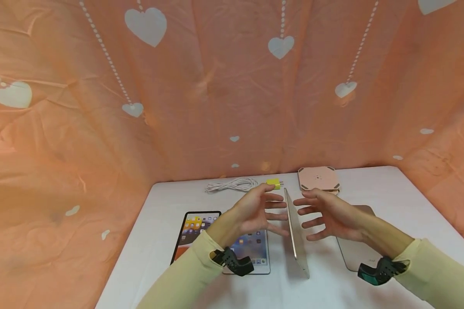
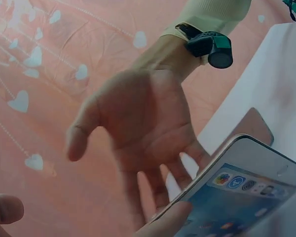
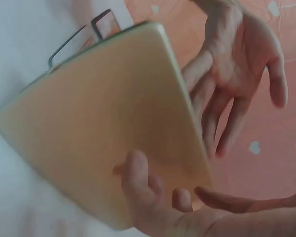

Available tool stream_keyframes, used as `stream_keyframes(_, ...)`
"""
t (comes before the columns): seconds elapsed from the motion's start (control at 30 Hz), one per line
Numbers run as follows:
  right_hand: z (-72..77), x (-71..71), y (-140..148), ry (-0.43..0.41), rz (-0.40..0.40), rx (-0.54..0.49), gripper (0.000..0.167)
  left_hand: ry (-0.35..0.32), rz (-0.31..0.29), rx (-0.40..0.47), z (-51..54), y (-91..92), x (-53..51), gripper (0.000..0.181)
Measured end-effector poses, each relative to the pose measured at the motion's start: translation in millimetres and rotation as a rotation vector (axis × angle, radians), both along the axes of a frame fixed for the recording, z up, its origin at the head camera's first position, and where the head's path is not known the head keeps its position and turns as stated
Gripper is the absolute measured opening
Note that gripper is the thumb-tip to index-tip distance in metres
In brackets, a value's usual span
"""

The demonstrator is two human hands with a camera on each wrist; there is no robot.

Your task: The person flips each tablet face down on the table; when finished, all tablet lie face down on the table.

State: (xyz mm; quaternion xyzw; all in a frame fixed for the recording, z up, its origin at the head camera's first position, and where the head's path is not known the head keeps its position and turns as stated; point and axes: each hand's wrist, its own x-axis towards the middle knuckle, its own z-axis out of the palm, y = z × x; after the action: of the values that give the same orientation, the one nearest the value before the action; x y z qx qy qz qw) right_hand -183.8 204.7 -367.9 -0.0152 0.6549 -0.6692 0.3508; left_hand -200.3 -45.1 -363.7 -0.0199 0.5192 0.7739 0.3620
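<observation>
A gold-backed tablet [image 1: 298, 244] stands on edge between my two hands, slightly tilted, its lit screen [image 2: 237, 205] facing my left hand. My left hand [image 1: 253, 212] is on the screen side with its fingers spread and fairly straight; a fingertip lies at the tablet's edge in the left wrist view. On the other side, my right hand [image 1: 328, 214] has its fingers extended towards the plain gold back [image 3: 89, 123]. Whether these fingertips touch the back is hard to tell. Neither hand curls round the tablet.
Under my left arm lie a black-framed tablet [image 1: 191, 231] and a white-framed tablet [image 1: 255, 253], screens lit. A face-down tablet [image 1: 355, 255] lies beneath my right arm. Behind are a coiled white cable [image 1: 237, 184], a yellow charger [image 1: 272, 182] and a pink folded stand [image 1: 318, 178].
</observation>
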Motion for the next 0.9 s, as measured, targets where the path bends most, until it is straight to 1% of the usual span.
stream_keyframes(0.1,-9.0,-2.9,5,-0.028,-0.028,0.038,0.09,-0.009,0.02,-0.015,-4.4,-9.1,0.5,0.081)
stream_keyframes(0.27,-31.0,-5.0,14,-0.093,-0.062,0.055,0.092,-0.022,0.043,-0.048,-10.4,-20.3,0.9,0.08)
stream_keyframes(0.37,-43.7,-3.6,17,-0.108,-0.074,0.066,0.093,-0.032,0.045,-0.068,-12.7,-24.1,1.1,0.079)
stream_keyframes(0.47,-52.9,-1.8,18,-0.11,-0.089,0.07,0.093,-0.033,0.041,-0.101,-14.7,-26.2,1.1,0.081)
stream_keyframes(0.63,-60.7,1.1,19,-0.113,-0.13,0.067,0.089,-0.029,0.028,-0.156,-19.8,-27.5,0.1,0.076)
stream_keyframes(0.77,-63.9,3.0,18,-0.121,-0.167,0.085,0.088,-0.041,0.003,-0.16,-27.4,-25.0,-1.5,0.073)
stream_keyframes(0.9,-64.6,4.0,17,-0.12,-0.182,0.103,0.09,-0.057,-0.001,-0.162,-35.9,-20.3,-3.0,0.073)
